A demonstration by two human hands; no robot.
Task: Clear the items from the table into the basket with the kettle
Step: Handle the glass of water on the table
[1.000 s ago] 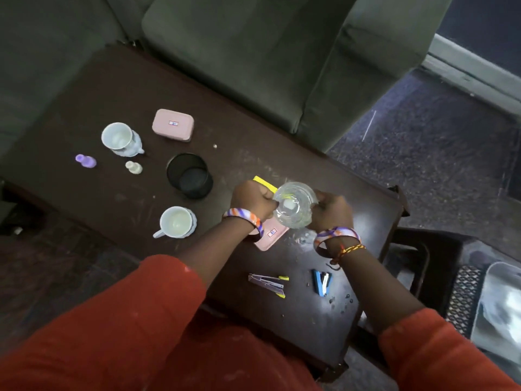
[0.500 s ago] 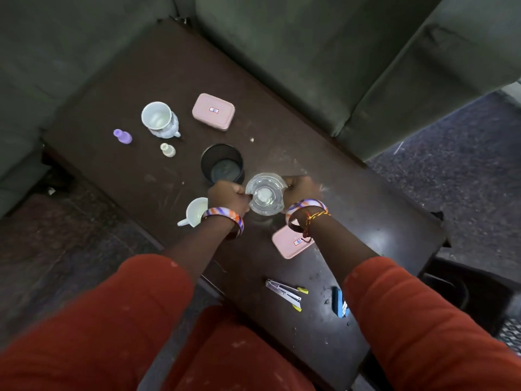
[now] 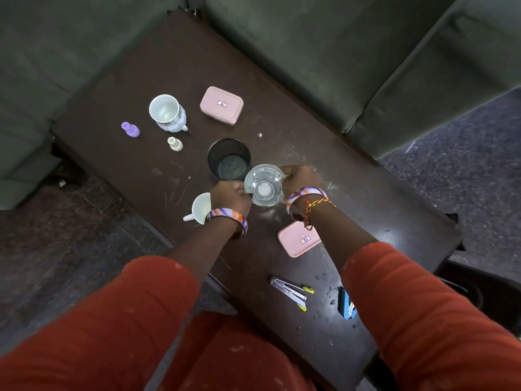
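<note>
1. While both hands close on it, a clear glass jar sits at frame centre, gripped between the left hand and the right hand.
2. Just up-left of the jar stands a black mesh cup; a white mug peeks out beside the left wrist.
3. Below the right wrist, a pink case lies on the dark table.

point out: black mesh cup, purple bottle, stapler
black mesh cup (image 3: 229, 162), head view, on its inner wall near the rim
purple bottle (image 3: 131, 129), head view, on the middle of its body
stapler (image 3: 290, 292), head view, on the metal arm
</note>
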